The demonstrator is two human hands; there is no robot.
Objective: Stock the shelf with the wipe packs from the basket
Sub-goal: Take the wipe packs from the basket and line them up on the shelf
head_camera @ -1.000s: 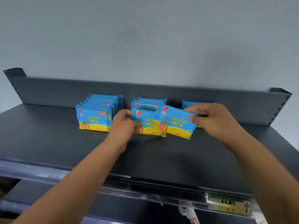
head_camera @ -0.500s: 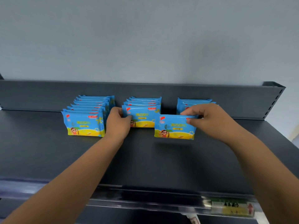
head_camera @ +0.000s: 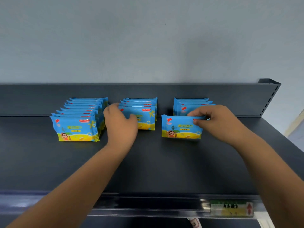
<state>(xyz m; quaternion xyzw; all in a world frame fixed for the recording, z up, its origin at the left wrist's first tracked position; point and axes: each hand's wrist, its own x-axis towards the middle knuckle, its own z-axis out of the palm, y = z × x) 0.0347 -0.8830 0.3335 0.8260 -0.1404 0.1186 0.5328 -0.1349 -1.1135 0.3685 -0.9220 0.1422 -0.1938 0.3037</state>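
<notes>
Three rows of blue and yellow wipe packs stand upright on the dark shelf (head_camera: 164, 165): a long left row (head_camera: 77, 127), a shorter middle row (head_camera: 144, 116) and a short right row (head_camera: 192, 102). My right hand (head_camera: 218, 124) pinches the top right edge of one wipe pack (head_camera: 179, 129), which stands upright on the shelf just in front of the right row. My left hand (head_camera: 120, 125) covers the left end of the middle row's front pack, fingers at its top corner and thumb across its face. The basket is out of view.
The shelf's dark back panel (head_camera: 148, 91) runs behind the rows, with a raised end bracket (head_camera: 269, 84) at the right. A price label (head_camera: 230, 208) sits in the front rail. Bare shelf surface lies in front of the rows and to their right.
My right hand carried the tilted pack rightward and set it upright in front of the right row. My left hand stayed at the middle row's front pack, which now stands straight.
</notes>
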